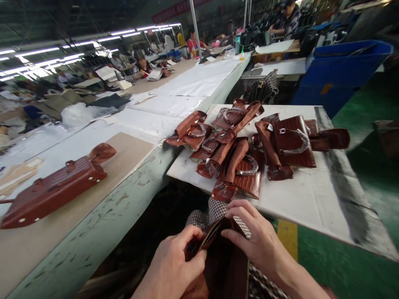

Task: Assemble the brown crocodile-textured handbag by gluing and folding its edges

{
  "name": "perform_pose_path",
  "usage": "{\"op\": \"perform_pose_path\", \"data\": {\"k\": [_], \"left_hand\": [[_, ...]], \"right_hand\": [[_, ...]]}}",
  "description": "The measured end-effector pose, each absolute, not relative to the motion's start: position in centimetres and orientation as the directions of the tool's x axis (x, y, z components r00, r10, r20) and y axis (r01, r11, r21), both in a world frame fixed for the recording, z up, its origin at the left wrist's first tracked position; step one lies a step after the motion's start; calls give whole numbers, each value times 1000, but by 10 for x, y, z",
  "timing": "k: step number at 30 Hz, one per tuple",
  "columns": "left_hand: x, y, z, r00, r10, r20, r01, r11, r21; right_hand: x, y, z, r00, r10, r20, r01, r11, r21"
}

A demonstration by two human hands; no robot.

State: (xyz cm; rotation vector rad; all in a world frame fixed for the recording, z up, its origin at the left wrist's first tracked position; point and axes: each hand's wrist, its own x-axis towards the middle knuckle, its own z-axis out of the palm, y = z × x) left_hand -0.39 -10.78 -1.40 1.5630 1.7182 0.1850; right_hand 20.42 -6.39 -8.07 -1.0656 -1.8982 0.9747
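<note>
A dark brown leather piece (229, 265), apparently part of an unfinished handbag, rests on my lap over checked cloth. My left hand (179, 261) pinches its edge between thumb and fingers on the left. On the opposite side, my right hand (254, 234) grips the upper edge, thumb inside and fingers outside. A light-coloured layer shows along the edge between the hands. The lower part of the piece runs out of the picture. Just beyond my hands lie several reddish-brown crocodile-textured handbag parts (249, 178) with plastic-wrapped handles.
The handbag parts lie on a white board (305, 199) ahead. A long worktable (131, 182) runs along the left, bearing a brown bag body (59, 187). Beyond the board stands a blue bin (336, 74). Several people work farther back.
</note>
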Motion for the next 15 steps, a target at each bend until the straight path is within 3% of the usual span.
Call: {"op": "perform_pose_path", "data": {"k": [8,15], "left_hand": [[-15,-110,-10,69,864,-499,683,323,655],[-15,-114,-8,26,861,-507,652,370,662]], "right_hand": [[199,-55,-89,-393,912,116,202,209,-957],[190,-59,-93,-317,921,227,184,294,-938]]}}
